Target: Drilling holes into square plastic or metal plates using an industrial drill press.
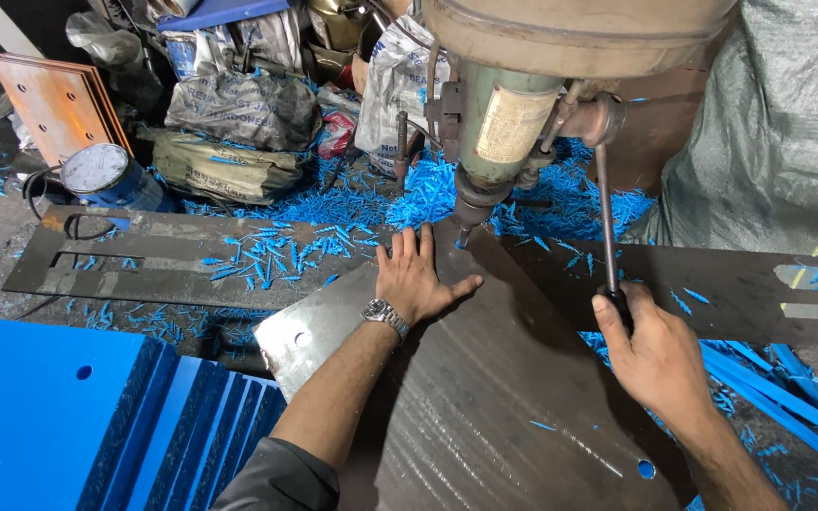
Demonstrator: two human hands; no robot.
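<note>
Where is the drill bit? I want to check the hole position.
Centre of the head view, the drill bit sits below the green spindle housing, just right of the left hand.

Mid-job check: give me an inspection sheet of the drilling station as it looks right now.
Surface: dark metal plate under the drill press, with holes near its corners.
Job's things: drill bit at the plate's far corner; feed lever hanging down on the right.
Clutter: blue shavings spread behind and around the press; stacked blue sheets at lower left.
Hands: left hand flat on the plate beside the bit; right hand gripping the lever's end.
Cables: black cable by the round gauge.
Surroundings: sacks, orange boards, grey tarp.
</note>
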